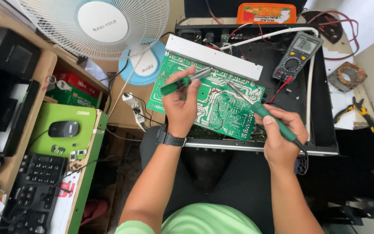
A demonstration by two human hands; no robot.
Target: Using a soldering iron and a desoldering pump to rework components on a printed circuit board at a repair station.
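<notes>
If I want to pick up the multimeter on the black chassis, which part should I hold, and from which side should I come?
Grip the multimeter across its long side edges, near the dial in the lower half. It lies flat, face up, tilted. Come from above and from its right side, since the white cable runs past its top and the test leads leave from its lower end.

Black chassis (321, 125) across the lap, green circuit board (208, 99) and multimeter (297, 56) atop.
</notes>
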